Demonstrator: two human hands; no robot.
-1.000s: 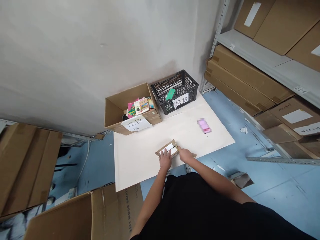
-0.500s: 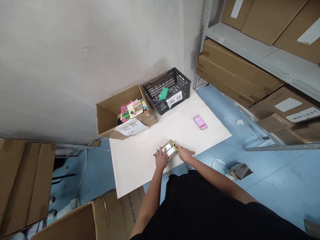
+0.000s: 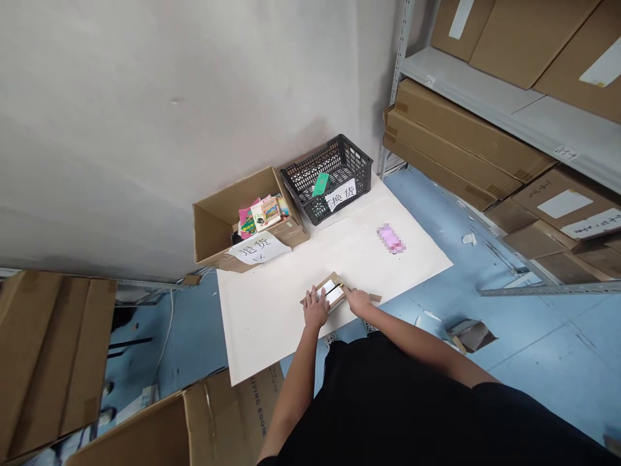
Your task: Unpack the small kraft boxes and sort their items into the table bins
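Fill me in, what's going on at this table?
A person's left hand lies spread on a small flat cardboard package near the front edge of the white table. The right hand holds a yellow tool, apparently a box cutter, at the package's right end. Farther back stand an open cardboard box with books in it and a black plastic crate holding a green item.

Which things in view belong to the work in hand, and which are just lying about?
In the work:
brown package, under the left hand
small yellow tool, in the right hand

Lying about:
carton with booklets
black crate with green item
pixelated pink item
shelved boxes
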